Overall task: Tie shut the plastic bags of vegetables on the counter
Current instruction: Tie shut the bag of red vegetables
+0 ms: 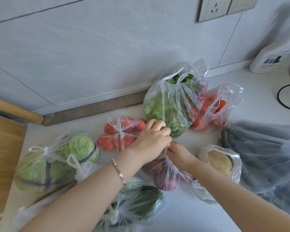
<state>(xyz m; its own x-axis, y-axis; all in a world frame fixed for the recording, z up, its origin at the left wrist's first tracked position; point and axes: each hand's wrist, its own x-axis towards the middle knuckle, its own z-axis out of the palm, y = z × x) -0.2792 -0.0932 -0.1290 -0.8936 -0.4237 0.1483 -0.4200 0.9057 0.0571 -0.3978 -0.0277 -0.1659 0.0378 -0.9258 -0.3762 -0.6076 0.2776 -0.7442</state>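
A clear bag of red onions (166,178) lies on the white counter (182,215) at the centre. My left hand (153,138) and my right hand (177,153) meet above it, both pinching the gathered plastic at the bag's top. A knotted bag of tomatoes (119,134) lies just left of my left hand. A knotted bag of cabbages (54,159) sits at the far left. Behind my hands a bag of leafy greens (171,104) stands with its mouth open, and a bag of red peppers (214,108) beside it is open too. A bag with a potato (219,161) lies open at the right.
A large bag of dark vegetables (264,156) fills the right side. A knotted bag of green vegetables (141,203) lies near the front. A white bottle (271,57) stands at the back right by the wall, with a black ring (285,97) nearby. A wooden board (3,148) borders the left.
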